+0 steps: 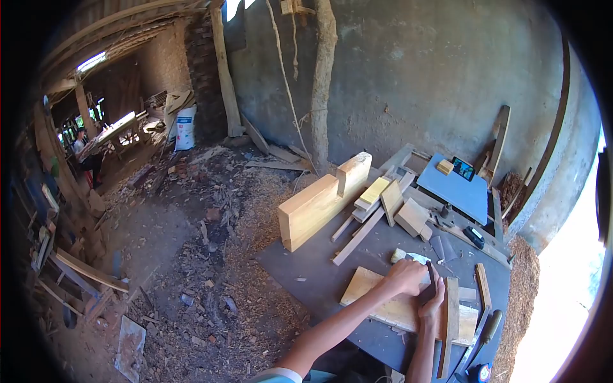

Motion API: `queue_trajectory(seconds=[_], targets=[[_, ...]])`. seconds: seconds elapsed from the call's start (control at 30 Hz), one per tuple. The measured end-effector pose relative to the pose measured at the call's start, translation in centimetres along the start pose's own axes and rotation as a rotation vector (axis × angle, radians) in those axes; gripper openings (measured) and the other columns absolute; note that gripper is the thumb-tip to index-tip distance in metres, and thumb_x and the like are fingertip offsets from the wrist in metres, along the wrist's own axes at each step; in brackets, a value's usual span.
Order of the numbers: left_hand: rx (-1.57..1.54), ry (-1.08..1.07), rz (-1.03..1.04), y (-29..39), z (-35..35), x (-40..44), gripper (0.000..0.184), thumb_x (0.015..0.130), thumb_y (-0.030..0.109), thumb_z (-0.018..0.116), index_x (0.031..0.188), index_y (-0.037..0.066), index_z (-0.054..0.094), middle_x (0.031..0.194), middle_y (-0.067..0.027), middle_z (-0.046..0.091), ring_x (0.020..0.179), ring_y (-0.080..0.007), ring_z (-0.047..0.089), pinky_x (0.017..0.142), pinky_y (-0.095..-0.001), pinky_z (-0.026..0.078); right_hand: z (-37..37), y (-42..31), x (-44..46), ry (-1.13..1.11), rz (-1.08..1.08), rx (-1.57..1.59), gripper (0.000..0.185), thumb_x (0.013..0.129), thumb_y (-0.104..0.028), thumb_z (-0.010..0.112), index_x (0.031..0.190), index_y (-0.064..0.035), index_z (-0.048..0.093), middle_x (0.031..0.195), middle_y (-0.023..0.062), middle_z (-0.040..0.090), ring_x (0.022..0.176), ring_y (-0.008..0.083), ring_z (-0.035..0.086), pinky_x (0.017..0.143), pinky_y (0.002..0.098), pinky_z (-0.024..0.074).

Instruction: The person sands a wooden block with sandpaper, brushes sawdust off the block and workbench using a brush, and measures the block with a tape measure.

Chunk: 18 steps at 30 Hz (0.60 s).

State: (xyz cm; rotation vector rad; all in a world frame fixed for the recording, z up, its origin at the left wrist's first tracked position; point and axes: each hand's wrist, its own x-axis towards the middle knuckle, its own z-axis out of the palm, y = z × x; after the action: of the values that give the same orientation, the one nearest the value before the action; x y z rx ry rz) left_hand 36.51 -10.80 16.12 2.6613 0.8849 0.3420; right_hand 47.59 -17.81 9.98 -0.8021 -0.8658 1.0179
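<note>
Over the pale board (pixel 397 310), my right hand (pixel 433 303) clasps a dark piece (pixel 435 277); my left hand (pixel 408 277) curls beside it, on what I cannot tell.

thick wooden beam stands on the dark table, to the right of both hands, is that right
Not quite: the thick wooden beam stands on the dark table, but to the left of both the left hand and the right hand, as the head view shows.
</note>
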Motion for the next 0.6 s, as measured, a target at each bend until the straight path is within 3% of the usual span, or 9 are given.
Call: queue_trajectory(seconds=[0.1,0.13,0.17,0.23,0.33,0.53,0.6], targets=[[-0.035,-0.011,-0.004,0.5,-1.4,-0.6,0.042,0.060,0.028,0.071,0.089,0.000,0.059,0.083,-0.0168,0.064,0.080,-0.0320,0.063,0.069,-0.0415,0.051,-0.7,0.5,0.3,0.013,-0.001,-0.028,0.062,0.090,-0.047,0.028,0.129,-0.0013,0.043,0.129,0.0103,0.046,0.122,0.0227,0.038,0.104,0.0347,0.0238],[-0.090,0.003,-0.059,0.5,-0.9,-0.5,0.044,0.054,0.029,0.075,0.085,0.001,0.062,0.087,-0.0175,0.065,0.083,-0.0317,0.063,0.075,-0.0404,0.050,-0.7,0.6,0.2,0.008,0.032,0.048,0.062,0.090,-0.047,0.026,0.128,-0.0013,0.043,0.128,0.0101,0.047,0.122,0.0226,0.038,0.104,0.0345,0.0241],[-0.071,0.019,-0.015,0.1,-0.5,-0.3,0.050,0.057,0.041,0.072,0.086,0.001,0.062,0.086,-0.0177,0.065,0.082,-0.0328,0.063,0.074,-0.0409,0.050,-0.6,0.5,0.2,0.029,0.030,0.007,0.061,0.090,-0.047,0.027,0.127,-0.0013,0.044,0.128,0.0102,0.047,0.122,0.0226,0.038,0.104,0.0346,0.0245],[-0.065,0.012,-0.026,0.4,-1.0,-0.4,0.055,0.063,0.050,0.065,0.085,0.000,0.063,0.086,-0.0193,0.064,0.081,-0.0341,0.063,0.073,-0.0421,0.050,-0.9,0.9,0.4,0.037,0.051,0.105,0.059,0.090,-0.046,0.028,0.126,-0.0012,0.045,0.127,0.0105,0.047,0.121,0.0226,0.038,0.104,0.0346,0.0246],[-0.146,-0.041,-0.129,0.6,-1.1,-0.1,0.056,0.070,0.053,0.057,0.084,-0.001,0.064,0.085,-0.0207,0.064,0.080,-0.0356,0.062,0.072,-0.0436,0.049,-1.3,1.5,0.6,0.010,-0.048,0.063,0.060,0.090,-0.046,0.030,0.126,-0.0009,0.045,0.126,0.0109,0.047,0.122,0.0225,0.037,0.103,0.0351,0.0248],[-0.133,0.053,-0.029,0.3,-0.4,-0.6,0.050,0.078,0.052,0.051,0.086,0.004,0.065,0.081,-0.0206,0.064,0.078,-0.0367,0.062,0.072,-0.0443,0.048,-1.4,0.9,0.4,-0.057,0.057,0.320,0.065,0.086,-0.049,0.036,0.129,-0.0001,0.038,0.127,0.0139,0.044,0.121,0.0260,0.038,0.102,0.0399,0.0277],[-0.134,0.028,-0.041,0.3,-0.4,-0.5,0.048,0.078,0.051,0.051,0.086,0.005,0.065,0.080,-0.0204,0.063,0.078,-0.0367,0.062,0.072,-0.0442,0.048,-1.4,0.7,0.4,-0.076,0.037,0.276,0.064,0.085,-0.048,0.037,0.130,-0.0010,0.037,0.126,0.0139,0.045,0.120,0.0259,0.039,0.102,0.0399,0.0289]])
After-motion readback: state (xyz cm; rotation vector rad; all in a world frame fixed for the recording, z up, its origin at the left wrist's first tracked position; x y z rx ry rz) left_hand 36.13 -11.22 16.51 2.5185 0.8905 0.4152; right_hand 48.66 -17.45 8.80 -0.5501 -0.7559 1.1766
